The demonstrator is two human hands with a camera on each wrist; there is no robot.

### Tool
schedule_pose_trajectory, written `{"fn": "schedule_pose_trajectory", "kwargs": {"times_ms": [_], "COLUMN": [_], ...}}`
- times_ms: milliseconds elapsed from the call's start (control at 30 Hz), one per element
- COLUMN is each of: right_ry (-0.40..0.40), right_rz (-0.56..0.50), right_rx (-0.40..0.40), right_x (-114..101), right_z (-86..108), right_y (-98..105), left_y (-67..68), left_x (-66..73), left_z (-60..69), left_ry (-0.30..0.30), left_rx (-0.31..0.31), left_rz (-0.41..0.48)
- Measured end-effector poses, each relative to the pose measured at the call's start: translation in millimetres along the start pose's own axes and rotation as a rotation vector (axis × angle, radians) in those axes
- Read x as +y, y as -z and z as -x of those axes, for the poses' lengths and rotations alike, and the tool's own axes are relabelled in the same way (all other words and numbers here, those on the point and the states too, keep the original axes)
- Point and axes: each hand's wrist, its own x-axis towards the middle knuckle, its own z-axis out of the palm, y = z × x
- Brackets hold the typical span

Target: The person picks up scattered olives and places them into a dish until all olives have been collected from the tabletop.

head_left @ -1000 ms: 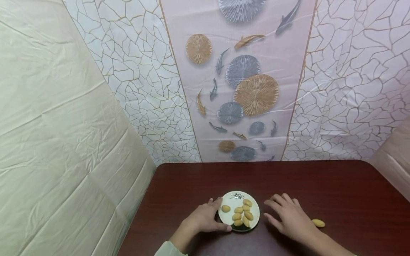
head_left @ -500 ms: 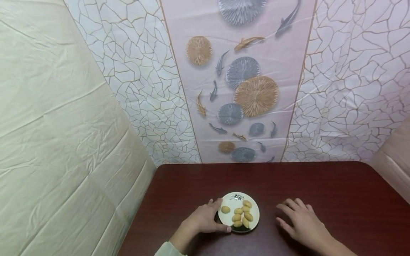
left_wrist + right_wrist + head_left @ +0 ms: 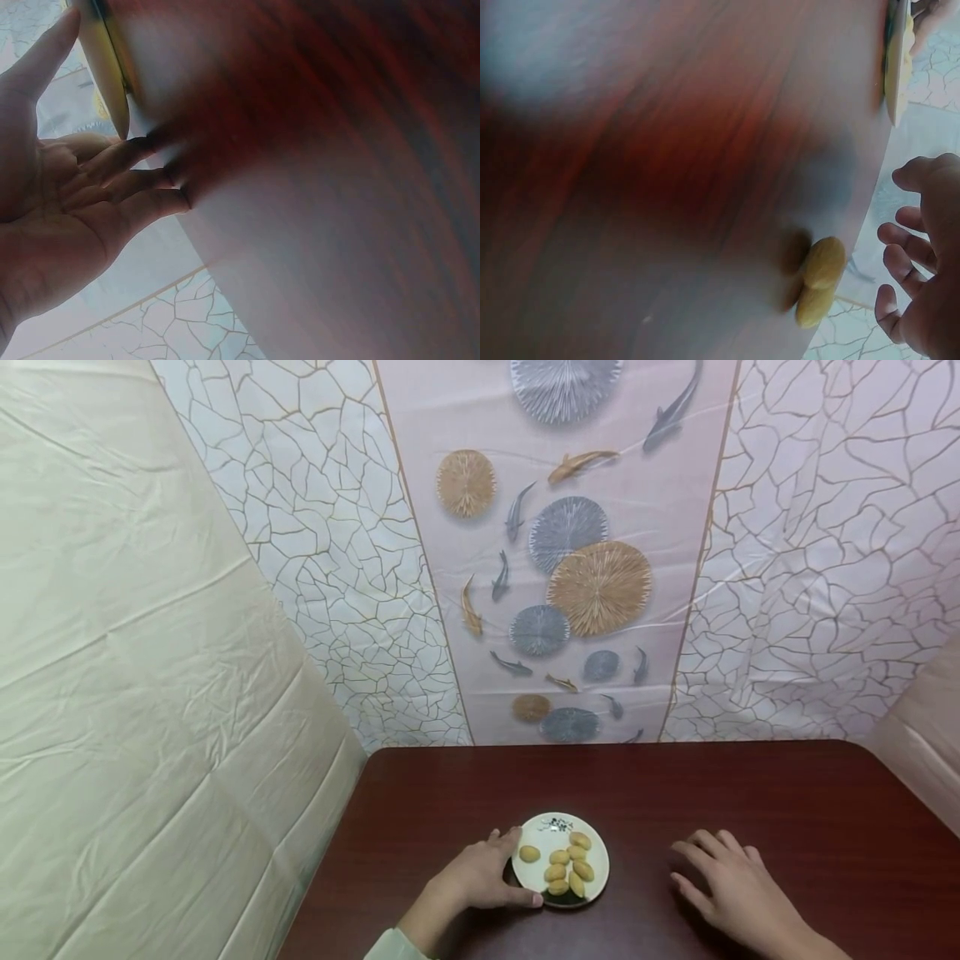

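Observation:
A small white plate (image 3: pixel 536 877) with a dark floral print and a dark patch at its near rim bears several yellow-brown oval pieces (image 3: pixel 577 883), perhaps fruit or nuts. At its left rim my left hand (image 3: pixel 480 872) holds it, thumb at the near side and forefinger farther up. From the left wrist view the plate's edge (image 3: pixel 111 67) shows between thumb and fingers. My right hand (image 3: pixel 738 885) hovers to the right of the plate, fingers loosely bent, holding nothing. Two similar oval pieces (image 3: pixel 821 281) lie close together on the table near it; the head view hides them behind that hand.
Everything stands on a dark red-brown wooden table (image 3: pixel 450 785). Behind its far edge hangs a patterned cloth (image 3: pixel 600 585) with fish and round leaves. A pale creased cloth (image 3: pixel 150 693) walls off the left side.
My right hand has moved to the right, away from the plate, now covering the loose oval piece seen earlier at its right. The left hand and plate stay put.

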Motion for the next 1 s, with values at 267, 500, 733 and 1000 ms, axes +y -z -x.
{"fn": "schedule_pose_trajectory", "kwargs": {"times_ms": [267,500,733,1000], "right_ry": [-0.084,-0.144,-0.169,-0.174], "right_rz": [0.003,0.027,0.044,0.054], "right_rx": [-0.121,-0.187,-0.239,-0.243], "right_x": [11.6,18.9,26.1,34.3], "right_z": [10.3,14.3,16.9,23.5], "right_y": [6.3,14.1,17.7,18.0], "left_y": [0.1,-2.7,-2.5,-2.9], "left_x": [-0.6,-2.7,-3.0,-3.0], "left_z": [-1.0,-2.2,-2.6,-1.8], "left_ry": [-0.003,-0.012,-0.010,-0.012], "left_rx": [0.000,0.007,0.006,0.010], "left_rz": [-0.001,-0.006,-0.012,-0.013]}}
